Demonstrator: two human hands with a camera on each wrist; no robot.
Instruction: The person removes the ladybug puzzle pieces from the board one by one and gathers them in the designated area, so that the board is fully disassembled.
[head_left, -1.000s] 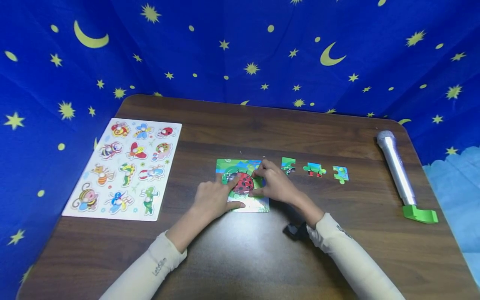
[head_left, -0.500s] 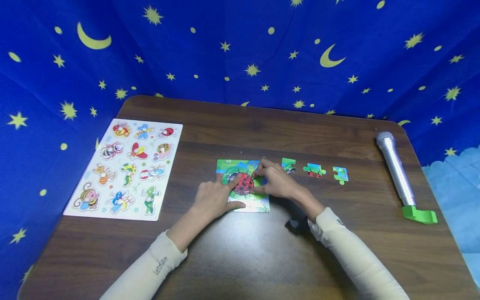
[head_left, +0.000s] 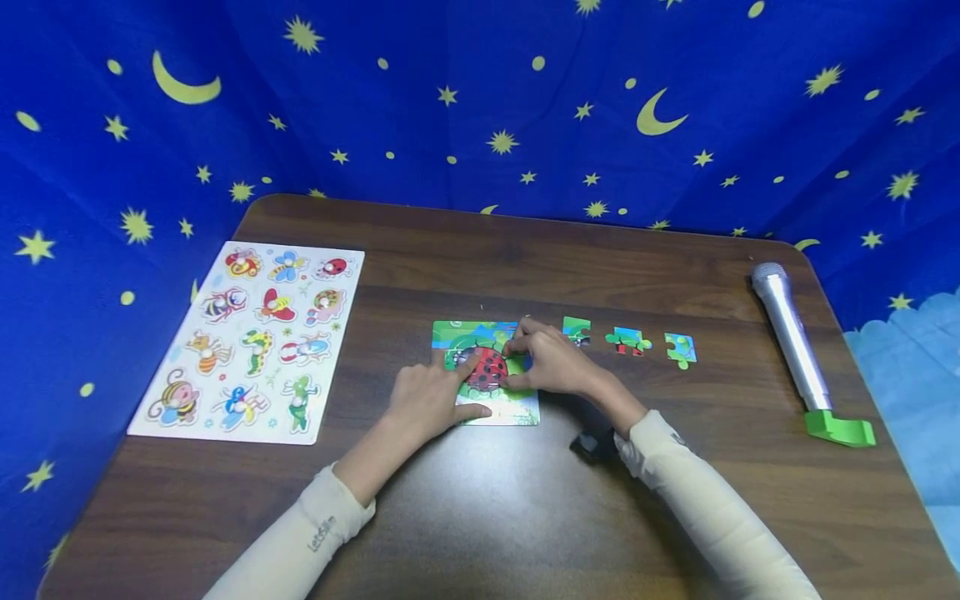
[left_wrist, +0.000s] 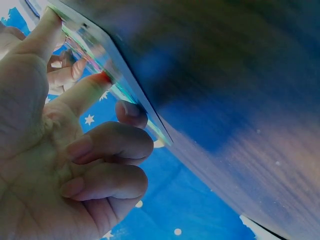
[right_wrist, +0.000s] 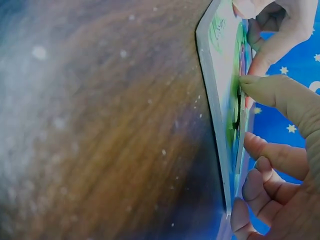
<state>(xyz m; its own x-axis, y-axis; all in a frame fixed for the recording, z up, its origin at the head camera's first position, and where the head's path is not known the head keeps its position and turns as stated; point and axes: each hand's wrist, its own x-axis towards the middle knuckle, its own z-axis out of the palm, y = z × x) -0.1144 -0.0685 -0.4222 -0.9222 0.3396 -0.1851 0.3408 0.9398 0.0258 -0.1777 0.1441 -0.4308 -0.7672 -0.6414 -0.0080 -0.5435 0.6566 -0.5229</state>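
A ladybug jigsaw puzzle [head_left: 517, 412] lies in its flat tray between my hands. My left hand [head_left: 423, 400] steadies it: the straight index finger presses on the red ladybug, the thumb rests by the tray's near edge, and the other fingers are bent underneath. At the puzzle's right side, my right hand [head_left: 555, 360] pinches a puzzle piece [right_wrist: 241, 145] between thumb and index finger. In the right wrist view this piece sits slightly raised in the tray. Much of it is hidden by the fingers in the head view.
Right of the puzzle lie three loose pieces: a green one [head_left: 576, 327], a red-and-green one [head_left: 630, 338] and a blue-green one [head_left: 681, 348]. An insect peg board [head_left: 262, 396] is at the left. A silver microphone [head_left: 795, 342] lies far right, beside the table's edge.
Both hands stay at the puzzle. The right thumb and fingers shift only slightly around the piece; the loose pieces stay put.
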